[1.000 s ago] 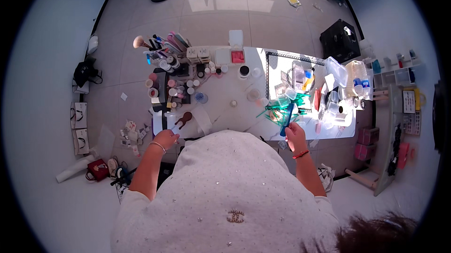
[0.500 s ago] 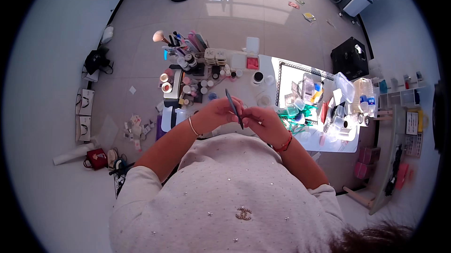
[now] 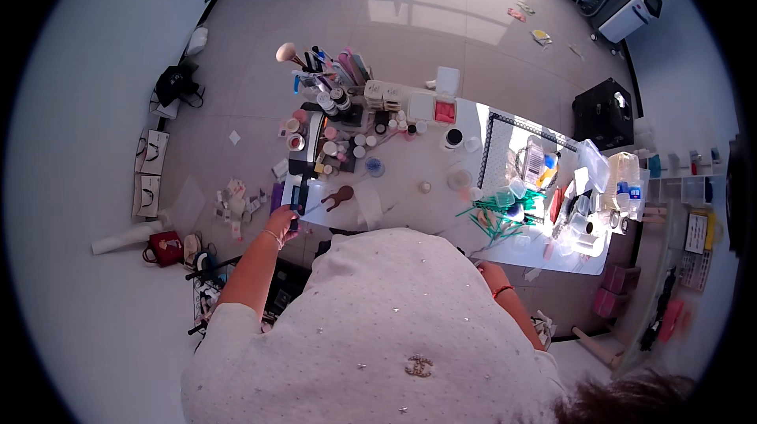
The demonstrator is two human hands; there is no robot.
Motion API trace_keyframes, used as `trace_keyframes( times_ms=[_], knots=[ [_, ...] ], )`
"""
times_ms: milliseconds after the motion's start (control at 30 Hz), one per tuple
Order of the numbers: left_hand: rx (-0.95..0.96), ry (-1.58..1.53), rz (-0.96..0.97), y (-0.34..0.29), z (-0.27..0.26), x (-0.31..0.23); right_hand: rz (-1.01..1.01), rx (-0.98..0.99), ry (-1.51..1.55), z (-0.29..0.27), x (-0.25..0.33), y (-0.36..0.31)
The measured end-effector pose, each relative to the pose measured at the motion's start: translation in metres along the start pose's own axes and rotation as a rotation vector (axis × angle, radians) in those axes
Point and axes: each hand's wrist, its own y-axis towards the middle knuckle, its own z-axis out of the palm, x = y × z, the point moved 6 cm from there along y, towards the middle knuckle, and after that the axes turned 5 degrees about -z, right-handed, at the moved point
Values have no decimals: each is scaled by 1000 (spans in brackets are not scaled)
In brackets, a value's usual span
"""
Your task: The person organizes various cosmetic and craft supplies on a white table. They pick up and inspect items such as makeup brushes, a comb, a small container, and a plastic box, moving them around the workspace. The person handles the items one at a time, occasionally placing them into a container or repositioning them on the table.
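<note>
left hand: out at the table's near-left corner, fingers closed round a small dark stick-like thing, can't tell what exactly
thing: long axis points straight away from the hand
right hand: mostly hidden by the torso, grip can't be made out
beyond: brown spoon-shaped tool just right of the left hand, jars further out

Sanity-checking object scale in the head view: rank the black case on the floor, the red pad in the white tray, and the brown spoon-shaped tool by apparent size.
1. black case, clearly largest.
2. brown spoon-shaped tool and red pad: they look close in size, the tool longer and thinner, so no firm order between them.
</note>
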Motion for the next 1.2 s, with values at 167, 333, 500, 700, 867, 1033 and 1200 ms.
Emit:
trace_keyframes(
  times_ms=[167,333,500,700,867,1033,1200],
  knots=[
    [-24,-17,33,15,-6,-5,104,-101,50,-4,-20,3],
    [-46,33,36,23,0,-13,112,-69,49,-3,-32,20],
    [-28,-20,117,43,-3,-15,104,-113,17,-5,-29,24],
    [-74,-64,267,56,-6,-8,76,-133,18,-8,-26,24],
    [-418,521,537,17,9,-38,93,-146,8,-5,-31,23],
    [-568,770,746,13,9,-40,82,-149,-4,-6,-31,24],
    [-612,776,747,20,7,-37,95,-154,1,-3,-34,26]
  ],
)
